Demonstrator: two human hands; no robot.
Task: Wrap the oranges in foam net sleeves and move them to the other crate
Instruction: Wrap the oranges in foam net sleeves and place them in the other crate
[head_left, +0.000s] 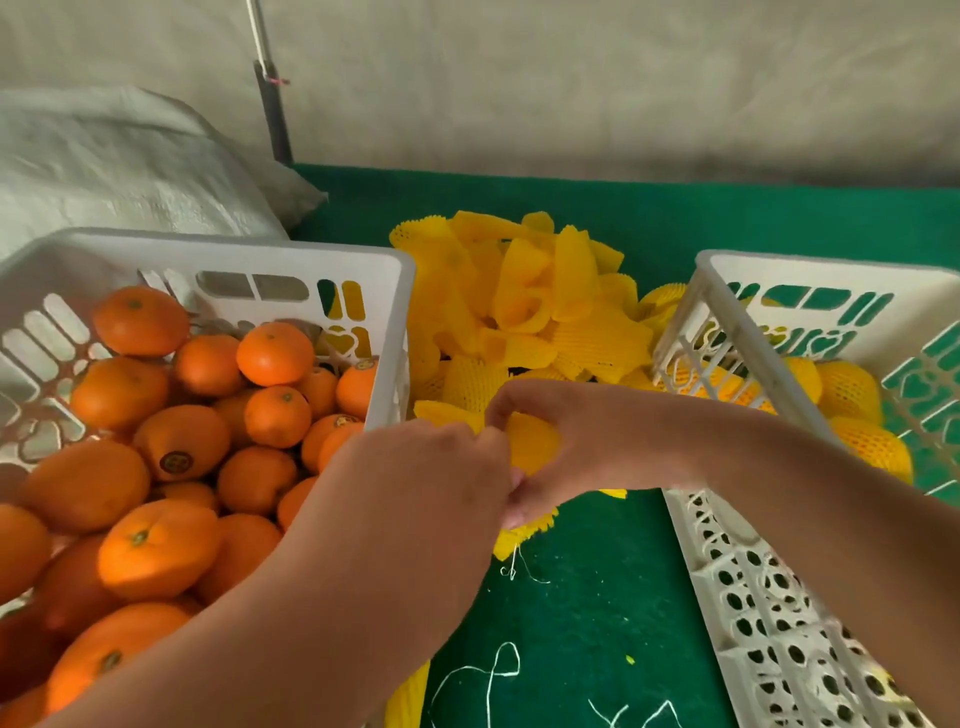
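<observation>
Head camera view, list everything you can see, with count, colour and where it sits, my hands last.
left crate: one, white, at left.
bare oranges: many, orange, in left crate.
right crate: one, white, at right.
wrapped oranges: several, in yellow sleeves, in right crate.
loose foam net sleeves: pile, yellow, between crates.
table cover: one, green.
strings: few, white, near edge.
sack: one, grey-white, behind left crate.
pole: one, dark, back.
held sleeve: one, yellow, centre.
left hand: grip on held sleeve.
right hand: grip on held sleeve.

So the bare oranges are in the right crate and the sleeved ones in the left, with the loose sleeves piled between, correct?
Crates are swapped. The head view shows the bare oranges in the left crate and the sleeved ones in the right crate. The loose sleeves do lie between them.
</observation>
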